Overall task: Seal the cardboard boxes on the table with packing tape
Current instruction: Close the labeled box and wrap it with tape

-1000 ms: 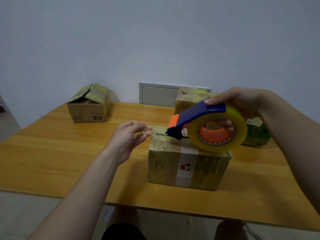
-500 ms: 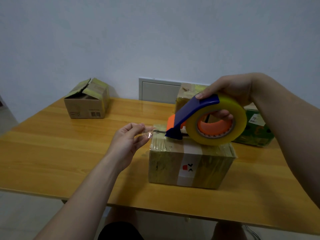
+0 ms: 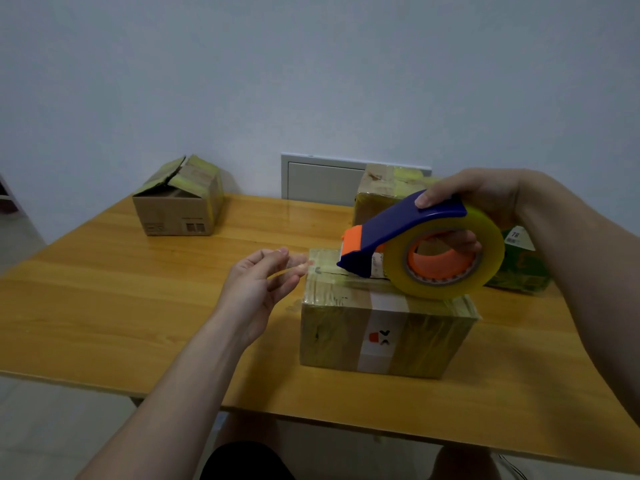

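Note:
A taped cardboard box (image 3: 384,330) with a white strip on its front stands near the table's front edge. Over its top my right hand (image 3: 474,199) grips a blue and orange tape dispenser (image 3: 405,237) carrying a big roll of clear tape (image 3: 485,268); the dispenser's nose rests near the box's top left corner. My left hand (image 3: 258,289) is just left of the box, its fingertips pinching the free end of clear tape (image 3: 311,266) drawn from the dispenser. Another cardboard box (image 3: 176,199) with a raised flap sits at the back left.
The wooden table (image 3: 121,306) runs wide to the left. Behind the dispenser stands a third taped box (image 3: 384,188), and a green box (image 3: 523,268) lies at the right. A white wall panel (image 3: 322,178) sits behind the table. My knees show below the front edge.
My right hand has tilted the dispenser flatter and set its nose lower over the box's top left corner. My left hand keeps its pinch on the tape end, barely shifted.

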A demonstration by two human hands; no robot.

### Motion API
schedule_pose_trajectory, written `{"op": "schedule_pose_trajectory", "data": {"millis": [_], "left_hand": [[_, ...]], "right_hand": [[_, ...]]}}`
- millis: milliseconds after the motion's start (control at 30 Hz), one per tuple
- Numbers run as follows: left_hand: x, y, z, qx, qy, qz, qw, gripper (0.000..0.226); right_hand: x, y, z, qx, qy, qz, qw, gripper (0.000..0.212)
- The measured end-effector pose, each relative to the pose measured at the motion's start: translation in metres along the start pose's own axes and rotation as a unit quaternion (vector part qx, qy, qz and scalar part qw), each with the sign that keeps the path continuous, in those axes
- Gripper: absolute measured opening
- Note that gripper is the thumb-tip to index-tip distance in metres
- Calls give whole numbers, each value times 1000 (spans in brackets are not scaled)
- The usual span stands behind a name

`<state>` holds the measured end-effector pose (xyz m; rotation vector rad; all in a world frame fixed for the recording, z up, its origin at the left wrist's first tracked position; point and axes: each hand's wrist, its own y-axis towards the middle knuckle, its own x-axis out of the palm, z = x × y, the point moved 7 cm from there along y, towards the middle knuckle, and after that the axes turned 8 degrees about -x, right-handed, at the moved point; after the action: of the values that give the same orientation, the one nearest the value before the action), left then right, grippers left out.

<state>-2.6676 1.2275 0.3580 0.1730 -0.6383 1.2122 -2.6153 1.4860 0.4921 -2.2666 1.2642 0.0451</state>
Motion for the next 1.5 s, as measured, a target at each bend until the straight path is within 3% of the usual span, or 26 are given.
{"op": "schedule_pose_trajectory", "data": {"millis": [67, 300, 533, 600, 700, 733, 800, 833, 867, 933, 1033, 1100, 1167, 1200, 1233, 1367, 1500], "left_hand": [[-1, 0, -1, -7, 7, 6, 1000, 8], [-15, 1, -13, -40, 36, 48, 997, 11], [-6, 1, -37, -18, 218, 58, 974, 32], [0, -2, -41, 12, 329, 82, 941, 46], [5, -5, -36, 17, 515, 85, 853, 59], [3, -3, -31, 8, 568, 86, 818, 58], [2, 4, -10, 42, 628, 128, 767, 29], [7, 4, 3, 80, 603, 143, 781, 13], [17, 3, 13, 125, 549, 140, 814, 15], [43, 0, 17, 170, 436, 73, 881, 27], [79, -2, -2, 130, 404, -59, 903, 55], [81, 2, -7, 102, 482, -77, 867, 96], [82, 5, -4, 107, 603, -87, 785, 127], [84, 6, -4, 118, 641, -106, 751, 130], [87, 5, -3, 130, 656, -125, 733, 125], [88, 14, 3, 141, 667, -154, 715, 99], [80, 17, 10, 130, 671, -193, 704, 96]], "right_hand": [[-1, 0, 0, 3, -9, 7, 1000, 62], [2, 5, -6, 15, -25, 34, 999, 47], [4, 8, -7, 16, -35, 38, 999, 44], [5, 9, -8, 17, -39, 38, 998, 42], [8, 11, -10, 26, -51, 31, 998, 43], [8, 12, -10, 30, -50, 33, 998, 45], [7, 13, -11, 35, -48, 35, 998, 48], [7, 14, -11, 36, -49, 33, 998, 48], [8, 14, -10, 37, -48, 30, 998, 47], [8, 13, -10, 37, -43, 23, 998, 46], [6, 12, -8, 34, -34, 20, 999, 45], [4, 10, -6, 25, -21, 18, 999, 47], [1, 7, -4, 12, -3, 10, 1000, 48], [1, 5, -4, 5, 3, 6, 1000, 49], [0, 3, -3, -2, 9, 2, 1000, 52], [1, -3, -3, -46, 72, -10, 996, 65], [23, 4, -2, -124, 116, -76, 982, 53]]}}
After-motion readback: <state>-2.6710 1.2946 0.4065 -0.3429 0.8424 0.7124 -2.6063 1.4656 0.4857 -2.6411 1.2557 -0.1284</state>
